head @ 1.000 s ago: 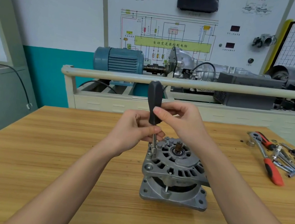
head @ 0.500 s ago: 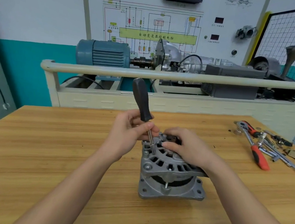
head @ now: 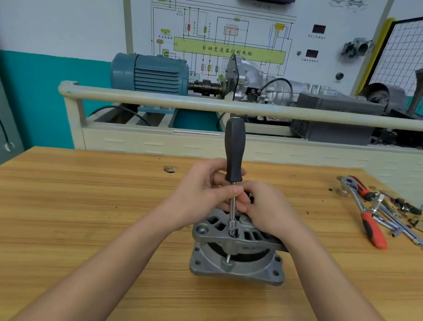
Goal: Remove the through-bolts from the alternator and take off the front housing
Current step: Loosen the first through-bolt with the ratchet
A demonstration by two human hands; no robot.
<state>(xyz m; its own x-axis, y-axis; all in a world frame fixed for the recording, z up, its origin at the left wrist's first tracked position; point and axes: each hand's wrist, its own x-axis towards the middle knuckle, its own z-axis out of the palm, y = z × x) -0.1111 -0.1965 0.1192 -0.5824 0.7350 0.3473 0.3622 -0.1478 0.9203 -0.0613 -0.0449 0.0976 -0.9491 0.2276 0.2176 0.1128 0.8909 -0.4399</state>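
Now two hands (head: 202, 185) (head: 268, 211), one nut driver (head: 234, 152), one alternator (head: 236, 253).

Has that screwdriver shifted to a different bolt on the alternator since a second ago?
Yes. The screwdriver left the housing's left rim for a bolt on the near edge of the alternator.

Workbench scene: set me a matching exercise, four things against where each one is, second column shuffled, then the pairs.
Things
1. nut driver
2. alternator
3. red-handled ratchet
4. blue motor

Places
A. lying at the right side of the wooden table
B. on the training stand behind the rail
C. upright, its tip on the alternator's top housing, gripped by the left hand
D. standing at the table's middle, under the right hand

Pairs: 1-C, 2-D, 3-A, 4-B
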